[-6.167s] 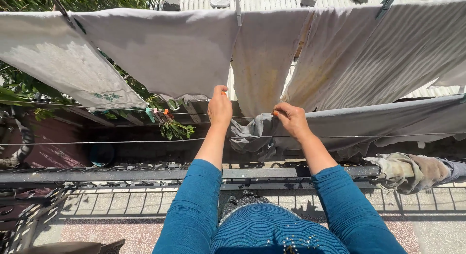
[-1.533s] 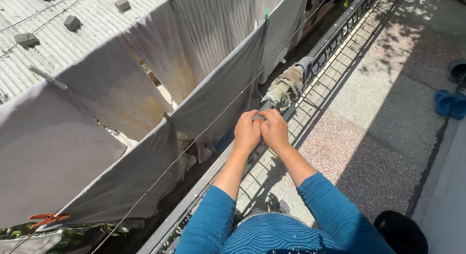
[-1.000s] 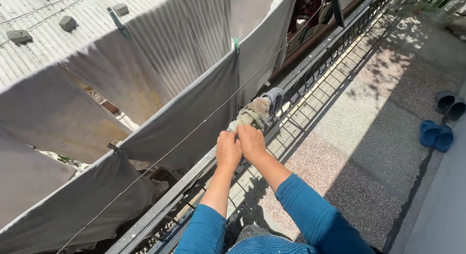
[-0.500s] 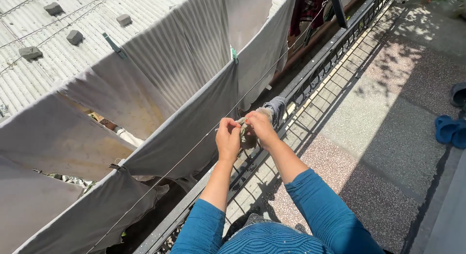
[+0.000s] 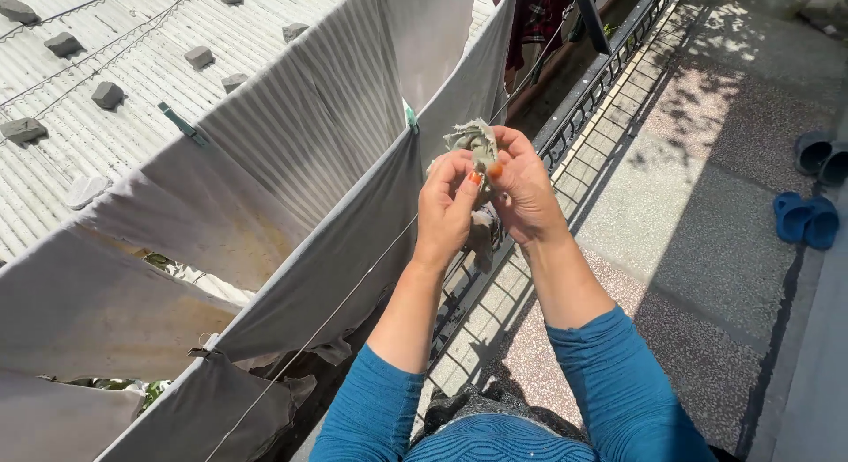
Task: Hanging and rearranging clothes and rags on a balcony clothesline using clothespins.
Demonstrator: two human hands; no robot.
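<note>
Above the black metal balcony railing (image 5: pixel 579 109), the left hand (image 5: pixel 446 210) and right hand (image 5: pixel 523 193) meet, fingers pinched together on a crumpled, faded greenish-beige cloth (image 5: pixel 477 144) that hangs down between them, perhaps a sock. Just beyond, a grey sheet (image 5: pixel 353 241) hangs from a thin wire line (image 5: pixel 353 290) under a green peg (image 5: pixel 411 117). Blue slippers (image 5: pixel 802 219) lie well apart on the speckled terrace floor (image 5: pixel 707 250).

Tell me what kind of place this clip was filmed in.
Most likely a home balcony or terrace used for drying laundry: grey sheets pegged on wire lines, a black metal railing along a speckled floor, and a corrugated roof below. Both hands hold a crumpled rag.
</note>
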